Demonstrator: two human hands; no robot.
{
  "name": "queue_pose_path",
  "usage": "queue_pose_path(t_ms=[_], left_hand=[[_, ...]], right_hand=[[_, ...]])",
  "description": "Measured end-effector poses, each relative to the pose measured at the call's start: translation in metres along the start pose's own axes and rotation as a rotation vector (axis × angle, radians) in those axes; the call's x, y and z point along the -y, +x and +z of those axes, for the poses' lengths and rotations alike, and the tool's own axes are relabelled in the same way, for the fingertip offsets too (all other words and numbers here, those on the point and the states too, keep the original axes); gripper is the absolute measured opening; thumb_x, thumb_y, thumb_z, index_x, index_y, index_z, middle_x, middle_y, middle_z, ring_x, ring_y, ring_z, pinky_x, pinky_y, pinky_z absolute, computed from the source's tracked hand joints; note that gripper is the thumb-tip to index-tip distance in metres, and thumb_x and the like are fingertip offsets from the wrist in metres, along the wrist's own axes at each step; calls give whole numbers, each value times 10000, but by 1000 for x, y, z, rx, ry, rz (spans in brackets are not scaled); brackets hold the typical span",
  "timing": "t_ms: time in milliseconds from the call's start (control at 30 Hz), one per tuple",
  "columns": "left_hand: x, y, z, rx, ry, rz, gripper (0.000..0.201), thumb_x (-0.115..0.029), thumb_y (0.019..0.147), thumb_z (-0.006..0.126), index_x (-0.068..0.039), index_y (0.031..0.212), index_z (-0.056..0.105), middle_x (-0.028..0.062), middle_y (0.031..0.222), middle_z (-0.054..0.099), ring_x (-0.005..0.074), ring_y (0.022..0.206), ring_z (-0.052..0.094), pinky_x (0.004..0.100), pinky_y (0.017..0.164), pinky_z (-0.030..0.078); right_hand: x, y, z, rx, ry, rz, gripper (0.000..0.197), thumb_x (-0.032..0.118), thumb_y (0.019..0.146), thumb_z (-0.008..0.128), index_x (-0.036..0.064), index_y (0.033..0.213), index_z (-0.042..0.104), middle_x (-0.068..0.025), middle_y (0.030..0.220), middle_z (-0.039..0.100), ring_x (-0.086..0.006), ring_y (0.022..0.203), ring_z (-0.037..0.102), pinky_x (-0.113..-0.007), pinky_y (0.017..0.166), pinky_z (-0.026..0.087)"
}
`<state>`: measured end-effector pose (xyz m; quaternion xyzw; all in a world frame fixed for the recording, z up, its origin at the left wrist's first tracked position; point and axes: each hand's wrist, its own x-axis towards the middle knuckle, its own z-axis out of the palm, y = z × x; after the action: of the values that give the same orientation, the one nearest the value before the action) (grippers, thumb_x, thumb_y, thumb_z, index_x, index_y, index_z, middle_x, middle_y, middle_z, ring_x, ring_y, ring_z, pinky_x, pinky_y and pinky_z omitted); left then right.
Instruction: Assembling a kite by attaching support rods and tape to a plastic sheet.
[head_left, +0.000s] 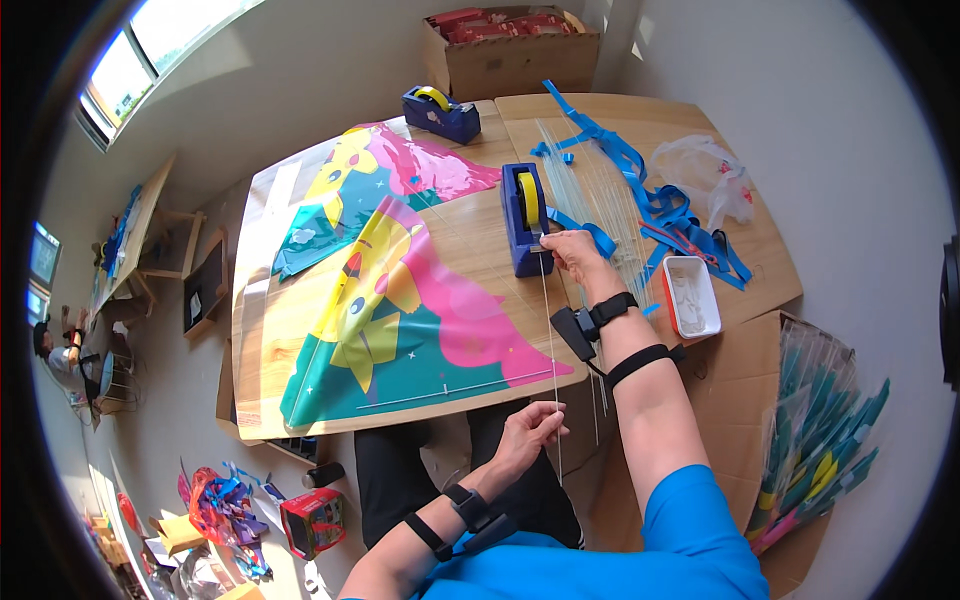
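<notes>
Head cam view, looking down at a pale wooden table (470,240). The left hand (528,430) sits just past the table's near edge, fingers curled in and pinched on the lower end of a thin clear rod (548,330) — looks like a stiff plastic spar, almost see-through. The right hand (575,252) is further up, fingers closed on the top end of the same rod, right against the blue tape dispenser (524,220) with its yellow roll. So the hands are well apart, one at each end, and the rod runs nearly straight between them over the table edge.

Beside the rod lies a glossy kite (400,310), triangular, printed in teal, pink and yellow with a cartoon figure; a second kite sheet (390,175) sits behind it. A second blue tape dispenser (442,112) is at the far edge. To the right — a tangle of blue ribbon strips (640,190), more clear rods (600,190), a small white tray (690,295) with a red rim and a crumpled clear plastic bag (712,175).
</notes>
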<state>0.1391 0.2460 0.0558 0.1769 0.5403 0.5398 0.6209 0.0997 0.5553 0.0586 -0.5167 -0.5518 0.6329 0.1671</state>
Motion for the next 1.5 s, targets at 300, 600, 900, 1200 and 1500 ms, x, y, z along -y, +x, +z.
queue_pose_path(t_ms=[300, 600, 900, 1200, 1500], left_hand=[[10, 8, 4, -14, -42, -25, 144, -168, 933, 599, -35, 987, 579, 38, 789, 658, 54, 668, 563, 181, 598, 432], [9, 12, 16, -23, -47, 3, 145, -179, 924, 616, -48, 980, 588, -9, 752, 613, 41, 631, 527, 176, 570, 409], [15, 19, 22, -48, 3, 66, 133, -181, 940, 589, -61, 993, 570, 28, 810, 657, 42, 655, 525, 181, 600, 428], [21, 13, 19, -73, 28, 72, 149, -192, 937, 589, -52, 986, 573, 36, 819, 656, 48, 656, 525, 183, 590, 428], [-14, -66, -29, -84, -43, -62, 179, -254, 939, 599, -81, 934, 552, 35, 792, 624, 32, 595, 508, 171, 549, 436]], right_hand=[[25, -23, -4, -14, 184, 165, 154, 142, 809, 714, 46, 737, 618, -17, 610, 547, -113, 496, 516, -259, 417, 407], [-51, -185, -24, -21, 305, 64, 128, 88, 838, 700, -3, 905, 640, -32, 734, 644, -88, 580, 593, -197, 498, 476], [-150, -377, -47, -141, 325, 54, 307, 82, 839, 710, 13, 1056, 503, -43, 786, 636, -92, 674, 602, -202, 595, 487], [-177, -379, -49, -108, 389, 103, 242, 72, 874, 658, 3, 1059, 517, -43, 837, 609, -95, 713, 586, -209, 642, 491], [-186, -381, -58, -112, 502, 85, 101, 97, 902, 611, 56, 983, 565, -9, 821, 574, -93, 732, 550, -232, 682, 461]])
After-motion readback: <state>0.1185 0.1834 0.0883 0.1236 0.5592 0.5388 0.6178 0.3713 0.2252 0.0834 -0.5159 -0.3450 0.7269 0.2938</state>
